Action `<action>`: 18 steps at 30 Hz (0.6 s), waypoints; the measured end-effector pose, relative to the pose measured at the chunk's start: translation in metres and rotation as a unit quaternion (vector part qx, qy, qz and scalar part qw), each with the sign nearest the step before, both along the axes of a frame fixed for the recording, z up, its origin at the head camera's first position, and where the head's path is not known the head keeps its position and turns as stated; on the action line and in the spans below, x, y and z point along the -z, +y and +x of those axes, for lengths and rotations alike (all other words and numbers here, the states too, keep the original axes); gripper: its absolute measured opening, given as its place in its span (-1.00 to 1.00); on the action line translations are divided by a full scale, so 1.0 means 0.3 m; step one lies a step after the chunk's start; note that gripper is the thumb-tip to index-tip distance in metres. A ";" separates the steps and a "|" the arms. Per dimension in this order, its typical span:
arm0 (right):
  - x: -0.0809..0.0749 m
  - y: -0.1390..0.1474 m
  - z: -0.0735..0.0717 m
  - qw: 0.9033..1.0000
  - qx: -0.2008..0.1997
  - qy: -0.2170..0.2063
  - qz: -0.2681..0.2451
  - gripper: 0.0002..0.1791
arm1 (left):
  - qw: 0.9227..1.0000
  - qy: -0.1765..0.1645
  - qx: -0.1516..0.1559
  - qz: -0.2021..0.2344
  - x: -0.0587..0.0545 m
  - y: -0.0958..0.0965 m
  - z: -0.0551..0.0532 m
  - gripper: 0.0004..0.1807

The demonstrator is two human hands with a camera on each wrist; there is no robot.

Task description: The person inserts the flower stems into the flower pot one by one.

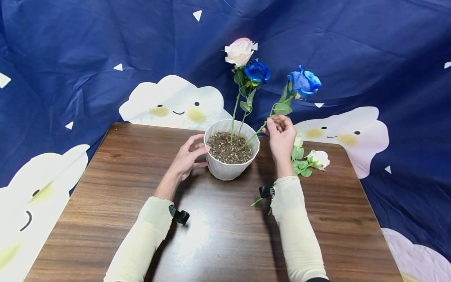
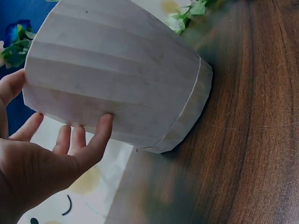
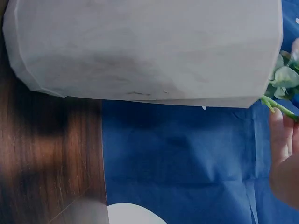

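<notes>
Pot (image 3: pixel 140 51) side-on, L/R wrist cams; soil (image 1: pixel 229 150), head cam only

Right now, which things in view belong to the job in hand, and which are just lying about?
In the job:
lighter blue rose, pinched by the right hand
white pot, touched by the left hand
pink rose and darker blue rose, standing in soil

Lying about:
pale flowers on the table, perhaps for later
cloud-print backdrop, only background

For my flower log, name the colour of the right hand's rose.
The rose is blue, clearest in the head view.
</notes>
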State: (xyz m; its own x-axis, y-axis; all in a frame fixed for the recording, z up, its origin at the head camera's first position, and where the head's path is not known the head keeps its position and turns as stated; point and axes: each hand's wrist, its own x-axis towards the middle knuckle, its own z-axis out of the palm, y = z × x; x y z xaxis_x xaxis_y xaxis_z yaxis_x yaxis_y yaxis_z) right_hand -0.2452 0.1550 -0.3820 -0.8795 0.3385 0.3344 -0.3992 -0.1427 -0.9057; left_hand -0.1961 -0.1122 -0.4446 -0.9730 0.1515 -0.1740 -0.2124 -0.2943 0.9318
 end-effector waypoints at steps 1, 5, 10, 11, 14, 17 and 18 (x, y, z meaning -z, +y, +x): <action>0.005 -0.003 -0.002 1.000 -0.003 0.003 0.015 -0.79 | 1.000 0.000 0.001 0.000 0.001 0.000 0.000 -0.35; 0.025 -0.017 -0.010 0.996 -0.003 0.004 0.089 -0.87 | 1.000 0.002 0.003 0.000 0.001 0.001 0.001 -0.34; 0.037 -0.035 -0.016 0.984 0.001 -0.005 0.181 -0.93 | 1.000 0.006 0.005 0.003 0.002 0.003 0.001 -0.35; 0.037 -0.039 -0.017 0.981 -0.001 -0.005 0.194 -0.92 | 1.000 0.006 0.005 0.002 0.002 0.003 0.001 -0.35; 0.035 -0.047 -0.018 0.974 -0.008 0.002 0.226 -0.88 | 1.000 0.005 0.002 0.001 0.001 0.002 0.000 -0.36; 0.037 -0.053 -0.020 0.969 -0.011 0.008 0.247 -0.89 | 1.000 0.005 0.000 -0.002 0.001 0.001 0.001 -0.36; 0.038 -0.055 -0.019 0.966 -0.010 0.011 0.258 -0.90 | 1.000 0.005 0.000 -0.002 0.001 0.000 0.001 -0.36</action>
State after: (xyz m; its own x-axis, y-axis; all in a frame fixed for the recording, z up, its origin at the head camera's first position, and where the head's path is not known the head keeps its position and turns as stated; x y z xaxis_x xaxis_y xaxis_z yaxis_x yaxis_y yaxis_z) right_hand -0.2509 0.1385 -0.3933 -0.8746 0.1060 0.4731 -0.4212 0.3170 -0.8497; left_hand -0.1957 -0.1121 -0.4448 -0.9745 0.1515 -0.1655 -0.2039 -0.2905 0.9349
